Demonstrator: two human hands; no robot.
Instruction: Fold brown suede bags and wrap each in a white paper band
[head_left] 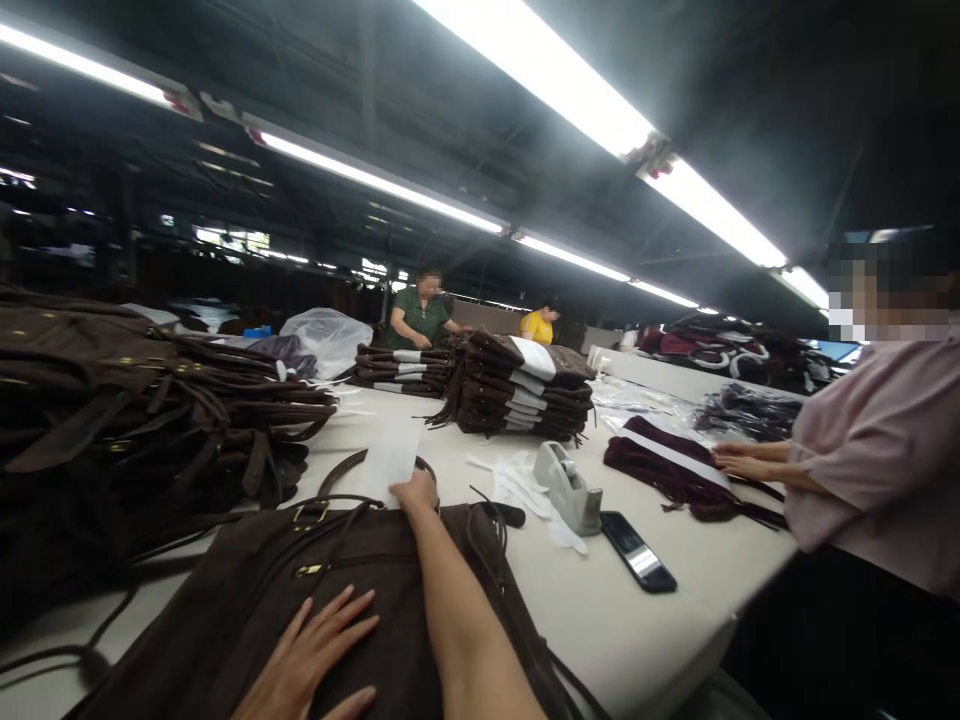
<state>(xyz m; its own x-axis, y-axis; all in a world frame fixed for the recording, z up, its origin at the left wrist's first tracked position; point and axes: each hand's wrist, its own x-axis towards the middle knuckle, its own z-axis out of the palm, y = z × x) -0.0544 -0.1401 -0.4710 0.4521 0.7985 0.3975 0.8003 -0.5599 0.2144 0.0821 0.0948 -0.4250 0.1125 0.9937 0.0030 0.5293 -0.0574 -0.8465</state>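
A dark brown bag (pixel 375 600) with straps and a brass zip pull lies flat on the pale table in front of me. My left hand (pixel 319 650) rests on the bag's front, fingers spread and holding nothing. Beyond the bag's top edge, my right hand (pixel 417 492) is closed on the lower end of a white paper strip (pixel 391 455). A brown strap loop (pixel 341 473) curves beside and behind the strip.
Brown bags (pixel 150 420) are heaped at left, and banded bags (pixel 525 385) stand stacked ahead. A tape dispenser (pixel 570 490), loose white strips (pixel 517 480) and a phone (pixel 637 552) lie right. A person (pixel 877 440) at right touches a maroon bag (pixel 675 465).
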